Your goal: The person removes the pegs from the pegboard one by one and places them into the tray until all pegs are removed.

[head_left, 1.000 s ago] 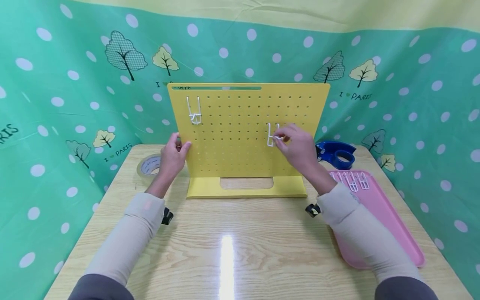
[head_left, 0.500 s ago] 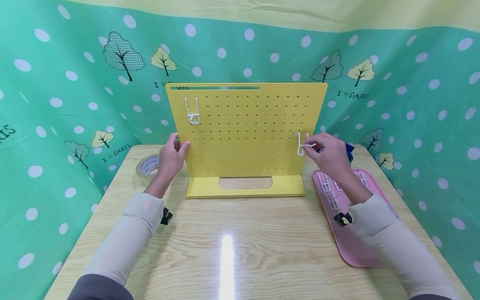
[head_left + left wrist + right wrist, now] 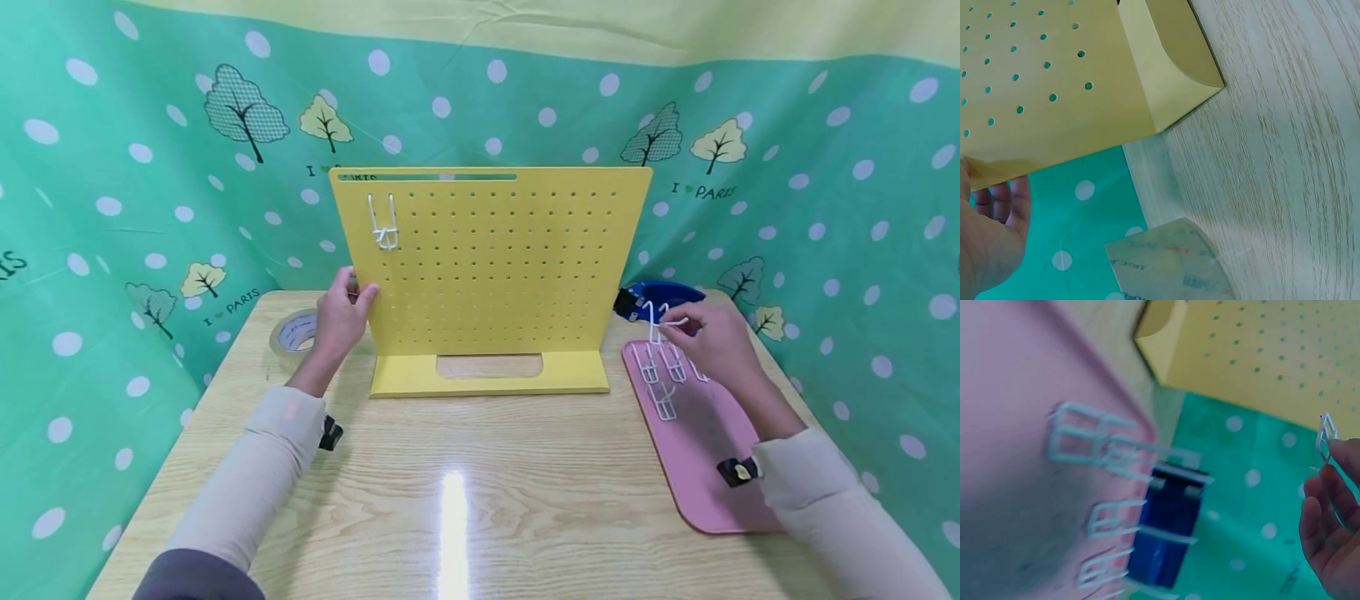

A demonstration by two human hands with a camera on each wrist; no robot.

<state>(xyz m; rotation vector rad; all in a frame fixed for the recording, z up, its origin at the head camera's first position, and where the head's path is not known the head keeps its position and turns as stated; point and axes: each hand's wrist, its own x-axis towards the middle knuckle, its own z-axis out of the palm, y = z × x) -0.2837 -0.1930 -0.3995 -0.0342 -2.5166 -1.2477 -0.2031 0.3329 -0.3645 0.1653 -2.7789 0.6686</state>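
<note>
A yellow pegboard [image 3: 480, 312] stands upright on its base, with one white wire hook [image 3: 386, 233] hanging at its upper left. My left hand [image 3: 342, 318] grips the board's left edge, thumb in front and fingers behind; the left wrist view shows the fingers [image 3: 1019, 203] curled past the edge. Off the board's right side, my right hand [image 3: 716, 342] pinches another white wire hook [image 3: 1326, 434] between thumb and fingertips. In the head view that hook overlaps the far end of a pink tray [image 3: 708, 496], where several similar wire hooks [image 3: 663, 403] lie.
A blue tape dispenser [image 3: 660, 293] sits behind the tray. Left of the board lies a roll of clear tape [image 3: 294, 333], close to my left forearm. A green dotted curtain [image 3: 450, 108] hangs behind the wooden table [image 3: 525, 475].
My right hand has moved right, from in front of the pegboard to over the tray's far end, carrying the wire hook along. The left hand stays on the board's edge.
</note>
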